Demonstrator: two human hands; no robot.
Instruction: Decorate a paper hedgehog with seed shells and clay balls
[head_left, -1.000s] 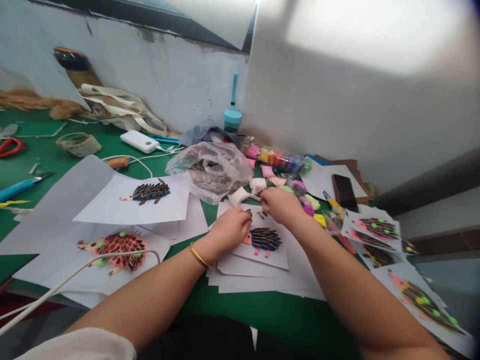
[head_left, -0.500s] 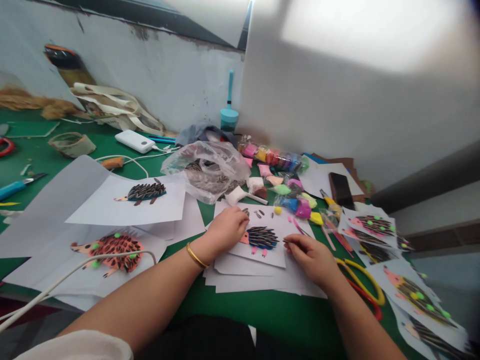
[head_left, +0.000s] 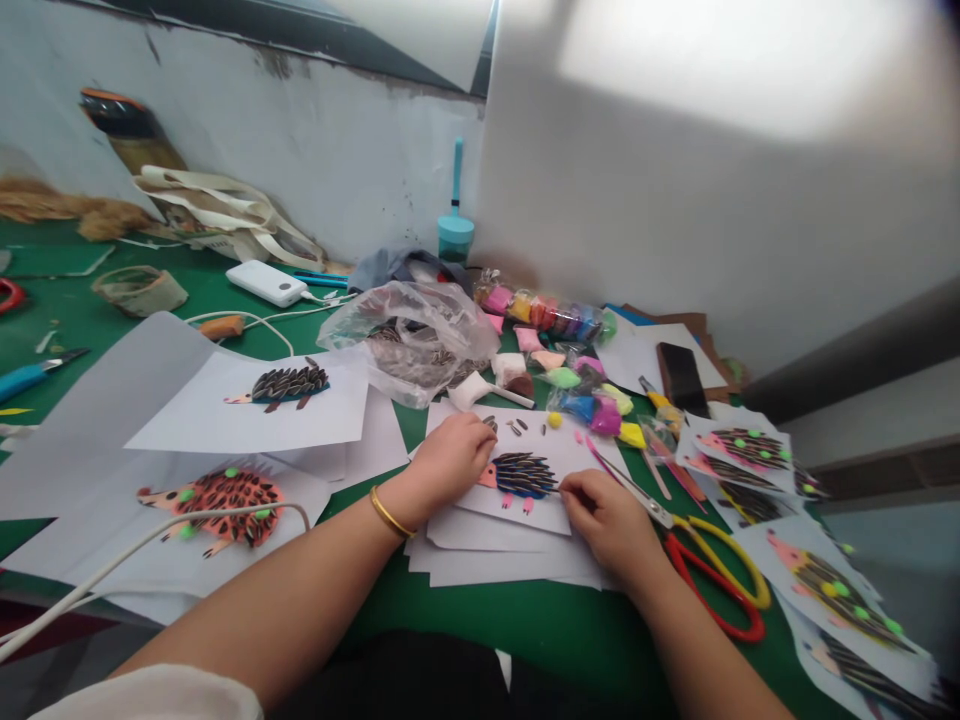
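Note:
A hedgehog picture (head_left: 521, 474) lies on white paper in front of me, with a pink face and feet, a blue body and striped sunflower seeds as spines. My right hand (head_left: 606, 515) is at its rear end, thumb and forefinger pinched on a sunflower seed that mostly hides behind the fingertips. Beside the hedgehog's head, my left hand (head_left: 456, 455) rests on the paper with fingers curled together; what they hold, if anything, is hidden. Just past its fingertips lie several loose sunflower seeds (head_left: 517, 427) and a small yellow ball (head_left: 554, 420).
Scissors (head_left: 712, 570) with red and yellow handles lie beside my right forearm. Behind the paper are a clear bag of seeds (head_left: 412, 345) and packets of coloured clay (head_left: 581, 408). Finished-looking hedgehog sheets (head_left: 832, 600) overlap at right. A white cable (head_left: 187, 517) crosses the left papers.
My right hand has moved slightly left, bringing the pinched seed to the hedgehog's rear end. The scissors show more fully. My left hand keeps its place on the paper.

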